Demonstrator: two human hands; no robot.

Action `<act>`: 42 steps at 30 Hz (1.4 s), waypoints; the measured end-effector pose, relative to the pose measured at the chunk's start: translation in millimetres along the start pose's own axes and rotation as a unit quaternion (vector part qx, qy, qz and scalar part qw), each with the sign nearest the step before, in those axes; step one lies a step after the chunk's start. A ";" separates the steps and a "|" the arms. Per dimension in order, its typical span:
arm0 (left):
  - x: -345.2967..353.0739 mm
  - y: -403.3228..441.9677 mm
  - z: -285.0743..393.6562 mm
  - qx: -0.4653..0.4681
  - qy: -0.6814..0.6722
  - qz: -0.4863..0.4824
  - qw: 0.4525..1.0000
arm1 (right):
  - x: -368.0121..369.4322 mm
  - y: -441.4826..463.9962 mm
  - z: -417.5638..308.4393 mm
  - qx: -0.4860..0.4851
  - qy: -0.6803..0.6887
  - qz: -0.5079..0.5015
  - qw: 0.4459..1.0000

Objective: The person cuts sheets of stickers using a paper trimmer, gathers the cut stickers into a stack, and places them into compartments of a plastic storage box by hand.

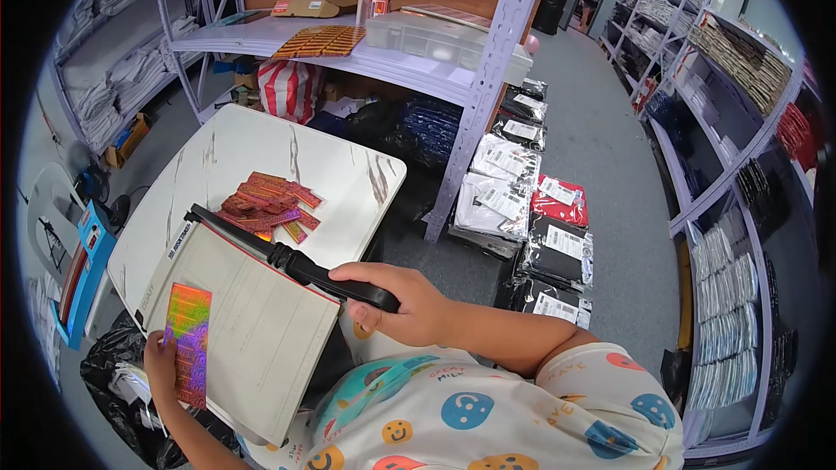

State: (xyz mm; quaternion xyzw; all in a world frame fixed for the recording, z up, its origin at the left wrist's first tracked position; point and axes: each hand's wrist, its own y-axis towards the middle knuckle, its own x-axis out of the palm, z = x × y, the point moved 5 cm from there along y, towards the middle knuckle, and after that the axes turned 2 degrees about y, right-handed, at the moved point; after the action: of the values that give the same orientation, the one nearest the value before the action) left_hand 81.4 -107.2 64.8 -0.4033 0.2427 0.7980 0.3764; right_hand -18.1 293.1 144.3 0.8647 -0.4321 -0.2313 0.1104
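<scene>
A guillotine paper cutter (pixel 252 322) lies with a pale, grid-marked bed on the near part of the white table (pixel 340 165). My right hand (pixel 405 300) is wrapped round the black handle (pixel 300 268) of its blade arm, which lies low along the bed's far edge. At the bed's left side, my left hand (pixel 160 364) pinches a shiny holographic sticker sheet (pixel 192 348) that lies on the bed. Past the blade, a loose pile of cut red and orange holographic pieces (pixel 266 203) rests on the tabletop.
A metal shelf (pixel 418 78) behind the table bears an orange sheet stack (pixel 318 41) and a clear plastic box (pixel 427 39). Packed garments (pixel 501 183) with labels line the floor to the right. A black plastic bag (pixel 104 374) sits at the lower left.
</scene>
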 end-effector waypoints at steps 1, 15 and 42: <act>5.4 5.7 -0.8 0.024 0.003 0.002 1.000 | 0.5 0.2 0.0 0.003 0.011 -0.002 1.000; 72.8 7.0 93.9 0.219 0.164 0.065 0.960 | -0.3 13.1 -10.2 0.089 0.003 -0.063 0.994; 101.1 45.3 88.4 0.182 0.134 0.211 0.951 | 4.7 22.9 -10.6 0.089 0.166 -0.034 0.981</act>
State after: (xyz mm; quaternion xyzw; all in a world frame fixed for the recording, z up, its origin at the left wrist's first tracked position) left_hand -35.0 -32.3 34.3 -0.3704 0.5116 0.7401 0.2310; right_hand -26.4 275.5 161.1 0.9116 -0.3970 -0.0486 0.0952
